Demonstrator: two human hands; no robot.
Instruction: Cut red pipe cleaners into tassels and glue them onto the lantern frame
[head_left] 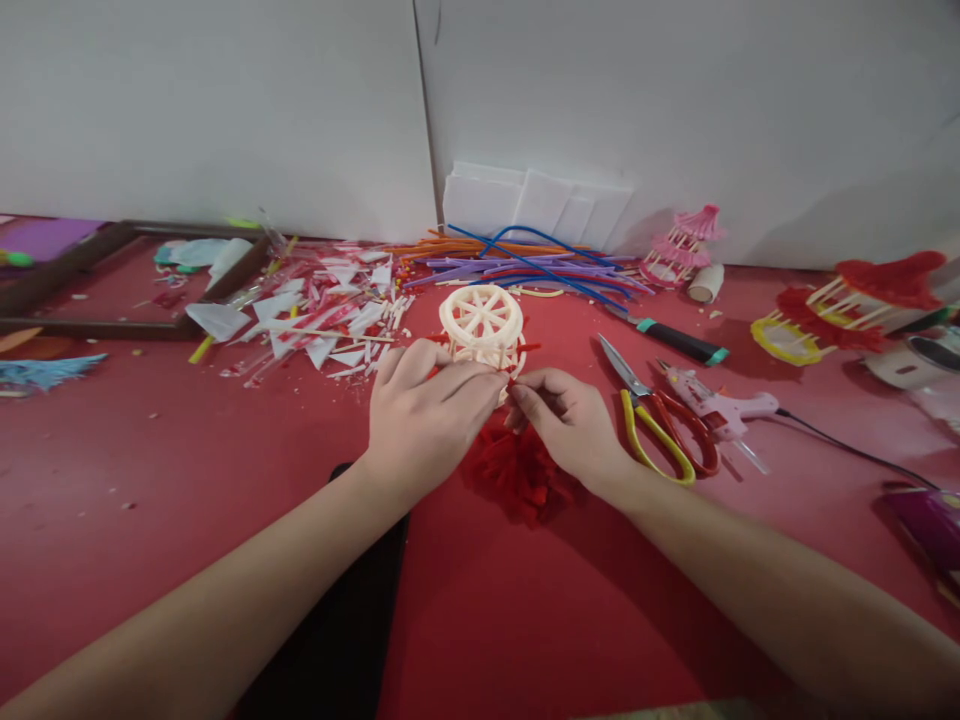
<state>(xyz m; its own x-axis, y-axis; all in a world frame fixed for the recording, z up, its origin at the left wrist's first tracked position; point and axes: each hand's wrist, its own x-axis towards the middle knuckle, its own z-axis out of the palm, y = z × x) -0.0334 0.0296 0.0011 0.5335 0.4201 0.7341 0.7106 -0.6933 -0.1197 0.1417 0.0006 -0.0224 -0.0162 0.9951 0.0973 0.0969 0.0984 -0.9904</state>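
Observation:
A cream model with a spoked wheel top (482, 314) stands upright in front of me, with thin red pieces at its sides. My left hand (427, 415) is closed against its near left side and covers much of the lower part. My right hand (568, 420) pinches a small red piece (511, 387) right beside the left fingertips, at the model's lower front. Most of that piece is hidden by fingers. Just below both hands lies a heap of red fringed material (525, 478), partly under the right hand.
Scissors (652, 420), a pink glue gun (716, 402) with its cord and a cutter (682, 341) lie right. Scraps (322, 310) and coloured stems (517, 262) lie behind. A frame (97, 326) is left, a black flat object (337, 620) near, finished-looking models (847, 305) far right.

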